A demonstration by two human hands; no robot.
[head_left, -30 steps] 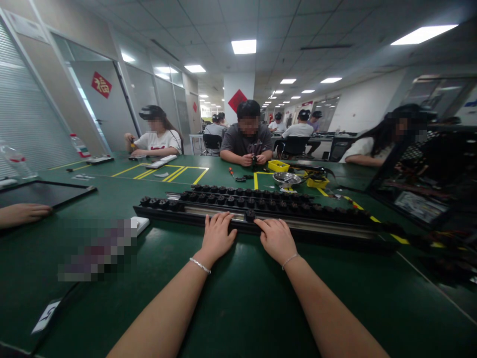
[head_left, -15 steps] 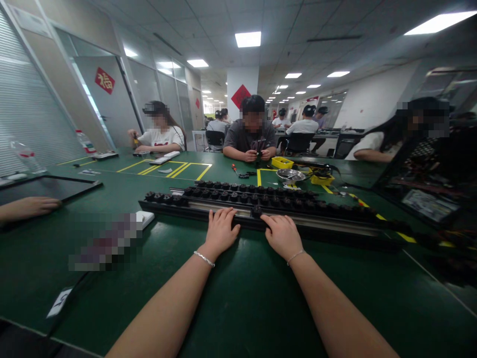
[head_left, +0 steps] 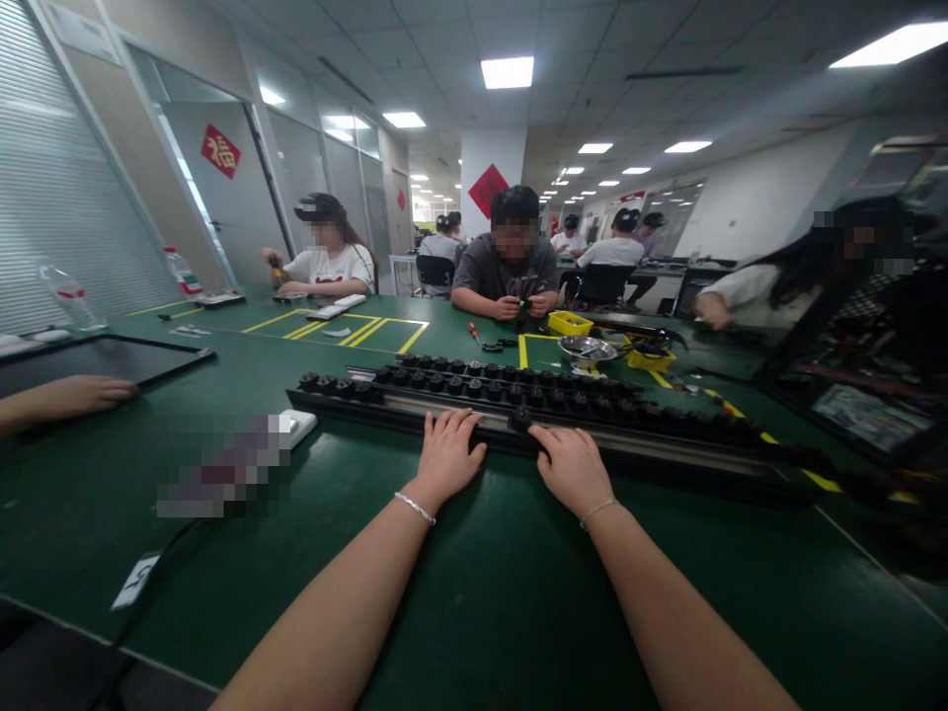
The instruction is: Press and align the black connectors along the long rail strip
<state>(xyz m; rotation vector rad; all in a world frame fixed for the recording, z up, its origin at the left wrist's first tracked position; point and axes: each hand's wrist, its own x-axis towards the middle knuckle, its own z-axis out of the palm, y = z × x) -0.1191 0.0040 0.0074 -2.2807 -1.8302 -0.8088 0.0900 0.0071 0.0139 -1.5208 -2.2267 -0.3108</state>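
A long black rail (head_left: 667,453) with a pale metal channel lies across the table in front of me. My left hand (head_left: 450,449) rests over its front edge, fingers stretched out on the channel. Just right of those fingers, a small black block (head_left: 520,418) sits in the channel. My right hand (head_left: 574,464) lies on the rail's near side, its index finger reaching to the block's right side and seeming to touch it. More black blocks (head_left: 333,385) stand at the rail's left end. Behind it are further rows of similar black parts (head_left: 474,385).
A co-worker's hand (head_left: 93,393) rests at the left by a black framed panel (head_left: 167,357). A power strip (head_left: 300,427) with a cable lies nearer. Farther back are a metal bowl (head_left: 585,349), yellow bins (head_left: 570,323) and a screwdriver (head_left: 474,332). Co-workers sit around the table.
The view has turned slightly left, so everything sits a bit farther right. My hands and the block keep their places on the rail. The co-worker at right has moved an arm over the table.
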